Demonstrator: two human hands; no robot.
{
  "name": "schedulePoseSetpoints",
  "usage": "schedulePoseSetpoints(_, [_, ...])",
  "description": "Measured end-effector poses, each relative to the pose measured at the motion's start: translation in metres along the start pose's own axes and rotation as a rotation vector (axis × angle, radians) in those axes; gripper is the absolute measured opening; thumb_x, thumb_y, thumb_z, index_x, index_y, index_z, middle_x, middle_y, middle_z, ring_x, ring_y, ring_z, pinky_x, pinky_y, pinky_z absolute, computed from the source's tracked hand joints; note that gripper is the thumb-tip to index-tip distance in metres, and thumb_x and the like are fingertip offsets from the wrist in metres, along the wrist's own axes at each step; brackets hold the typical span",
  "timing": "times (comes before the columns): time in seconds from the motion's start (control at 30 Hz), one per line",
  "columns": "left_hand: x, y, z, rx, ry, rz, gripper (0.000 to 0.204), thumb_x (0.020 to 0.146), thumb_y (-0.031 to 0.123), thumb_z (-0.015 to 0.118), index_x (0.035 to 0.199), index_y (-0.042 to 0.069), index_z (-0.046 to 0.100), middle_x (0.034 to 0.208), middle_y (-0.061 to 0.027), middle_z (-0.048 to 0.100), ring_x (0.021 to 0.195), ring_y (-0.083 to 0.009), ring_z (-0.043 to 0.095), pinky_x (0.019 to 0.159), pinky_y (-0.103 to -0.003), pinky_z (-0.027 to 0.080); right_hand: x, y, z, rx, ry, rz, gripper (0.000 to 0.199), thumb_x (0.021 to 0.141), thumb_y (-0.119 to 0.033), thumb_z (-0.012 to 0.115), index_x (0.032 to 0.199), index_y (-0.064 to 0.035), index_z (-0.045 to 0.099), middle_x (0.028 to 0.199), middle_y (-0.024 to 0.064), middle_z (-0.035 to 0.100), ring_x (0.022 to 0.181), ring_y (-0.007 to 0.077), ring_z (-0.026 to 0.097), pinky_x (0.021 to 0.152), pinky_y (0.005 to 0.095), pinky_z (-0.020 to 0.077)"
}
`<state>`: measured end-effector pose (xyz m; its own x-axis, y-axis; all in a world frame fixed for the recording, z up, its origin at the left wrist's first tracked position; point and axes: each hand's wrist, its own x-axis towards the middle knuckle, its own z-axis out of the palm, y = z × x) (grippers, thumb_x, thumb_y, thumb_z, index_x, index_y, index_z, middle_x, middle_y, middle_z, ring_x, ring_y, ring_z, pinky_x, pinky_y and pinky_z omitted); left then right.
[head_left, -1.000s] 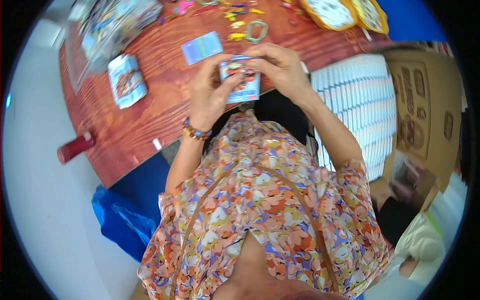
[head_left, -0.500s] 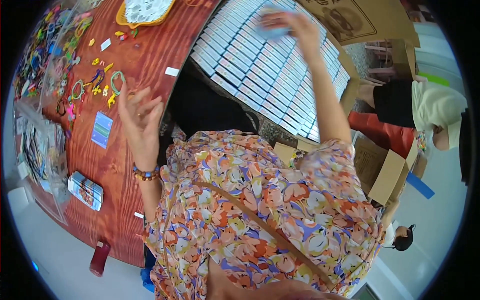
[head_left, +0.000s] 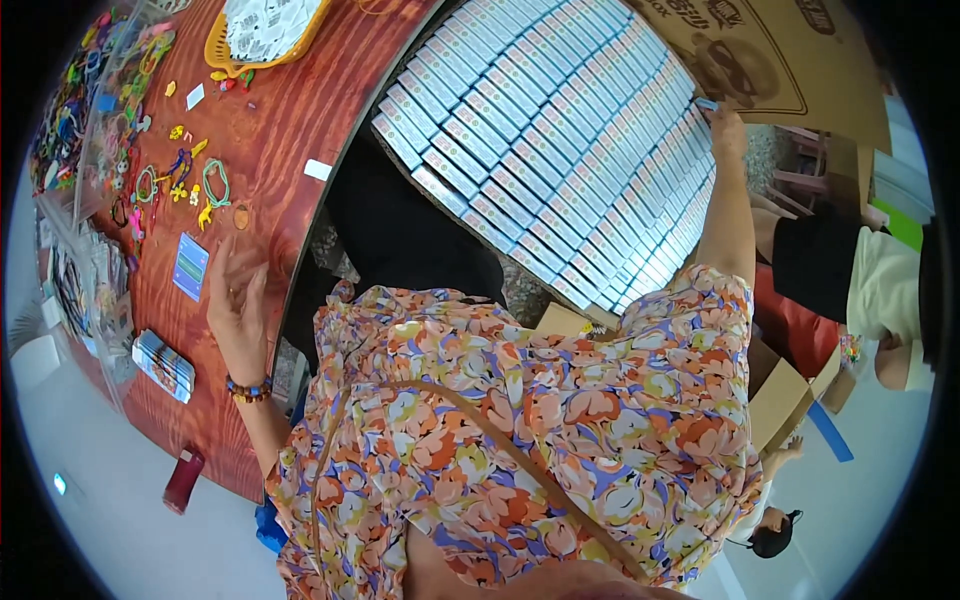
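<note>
At the right edge of a large carton packed with rows of small white-and-blue boxes (head_left: pixel 540 140), my right hand (head_left: pixel 728 135) is closed round one small box, only an end (head_left: pixel 707 104) of which shows. My left hand (head_left: pixel 240 295) hovers over the red-brown wooden table (head_left: pixel 270 130) with loosely spread fingers and nothing in them. Beside it lies a blue printed card (head_left: pixel 190 267). Farther off are a green hair band (head_left: pixel 215 183) and small yellow trinkets (head_left: pixel 180 165). A stack of printed packets (head_left: pixel 163 366) lies nearer on the table.
An orange basket (head_left: pixel 222 50) of white packets stands at the far edge. Clear bins with colourful bands (head_left: pixel 70 120) line the left. A raised carton flap (head_left: pixel 790 60) rises behind my right hand. Two people are at the right, near opened cardboard boxes (head_left: pixel 782 400).
My right hand has moved right, from above the middle of the carton to its right edge, with the small box. My left hand has shifted left and nearer.
</note>
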<state>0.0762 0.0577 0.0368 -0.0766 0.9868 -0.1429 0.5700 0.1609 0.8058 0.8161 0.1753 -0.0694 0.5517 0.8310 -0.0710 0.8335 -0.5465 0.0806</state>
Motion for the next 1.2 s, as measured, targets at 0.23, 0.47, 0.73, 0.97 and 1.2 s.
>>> schedulePoseSetpoints(0.23, [-0.021, -0.019, -0.033, 0.109, 0.119, -0.103, 0.050, 0.094, -0.001, 0.061, 0.141, 0.005, 0.048, 0.111, -0.0084, 0.066, 0.096, -0.0136, 0.064, 0.081, -0.026, 0.051, 0.045, -0.007, 0.069, -0.010, -0.186, -0.212, 0.036, 0.093, -0.037, 0.055, 0.119, -0.0135, 0.065, 0.117, 0.0229, 0.065, 0.107, 0.0442, 0.060, 0.091, 0.0490, 0.0479])
schedulePoseSetpoints(0.47, [-0.022, -0.079, -0.081, 0.496, 0.653, -0.051, 0.034, 0.093, 0.014, 0.063, 0.125, 0.003, 0.060, 0.121, -0.0134, 0.064, 0.113, -0.0266, 0.060, 0.099, -0.039, 0.046, 0.071, 0.106, 0.078, 0.418, 0.235, -0.743, 0.034, 0.096, -0.025, 0.054, 0.118, -0.0020, 0.064, 0.119, 0.0225, 0.064, 0.105, 0.0357, 0.063, 0.088, 0.0432, 0.0513])
schedulePoseSetpoints(0.73, [-0.073, -0.191, -0.174, 0.657, 1.069, -0.564, 0.097, 0.068, 0.054, 0.082, 0.137, -0.002, 0.044, 0.129, -0.0247, 0.053, 0.127, -0.0402, 0.044, 0.103, -0.051, 0.036, -0.102, -0.278, -0.086, 1.157, 0.249, -0.911, 0.027, 0.099, -0.013, 0.055, 0.119, 0.0008, 0.067, 0.112, 0.0165, 0.069, 0.092, 0.0232, 0.070, 0.083, 0.0323, 0.0591])
schedulePoseSetpoints(0.97, [-0.081, -0.195, -0.183, 0.417, 0.937, -0.560, 0.112, 0.062, 0.052, 0.086, 0.147, 0.002, 0.033, 0.136, -0.0240, 0.045, 0.124, -0.0394, 0.044, 0.103, -0.052, 0.034, -0.338, -0.504, -0.116, 1.146, -0.760, -1.413, 0.025, 0.099, -0.006, 0.054, 0.120, 0.0016, 0.065, 0.101, 0.0084, 0.071, 0.091, 0.0141, 0.068, 0.081, 0.0273, 0.0531])
schedulePoseSetpoints(1.2, [-0.096, -0.135, -0.153, 0.721, 0.940, -0.259, 0.125, 0.054, 0.047, 0.092, 0.150, 0.001, 0.027, 0.132, -0.0215, 0.044, 0.118, -0.0377, 0.043, 0.099, -0.053, 0.035, -0.444, -0.609, -0.136, 0.970, -1.095, -1.646, 0.031, 0.097, -0.021, 0.059, 0.119, -0.0002, 0.064, 0.101, 0.0077, 0.072, 0.092, 0.0153, 0.068, 0.078, 0.0283, 0.0522])
